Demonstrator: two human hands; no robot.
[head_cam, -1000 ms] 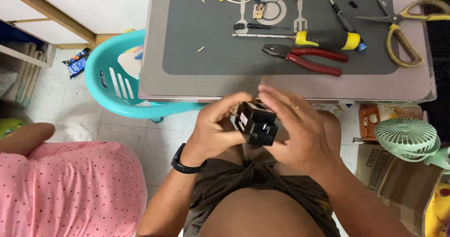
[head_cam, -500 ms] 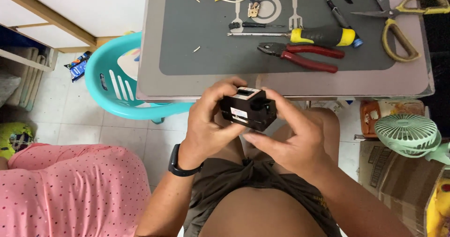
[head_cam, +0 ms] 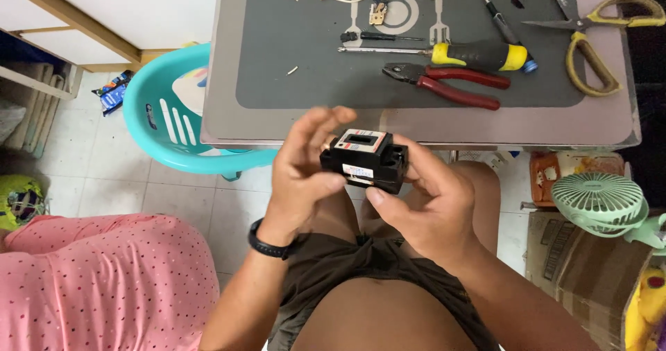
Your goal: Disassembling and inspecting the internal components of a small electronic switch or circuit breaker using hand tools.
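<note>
A small black electrical box [head_cam: 364,160] with a pale top sat between both hands, just below the tabletop [head_cam: 222,115] edge. The left hand [head_cam: 302,174] pinched its side with thumb, fingers spread; the right hand [head_cam: 427,198] gripped the other side. Red-handled pliers [head_cam: 444,86] lay at one o'clock.
</note>
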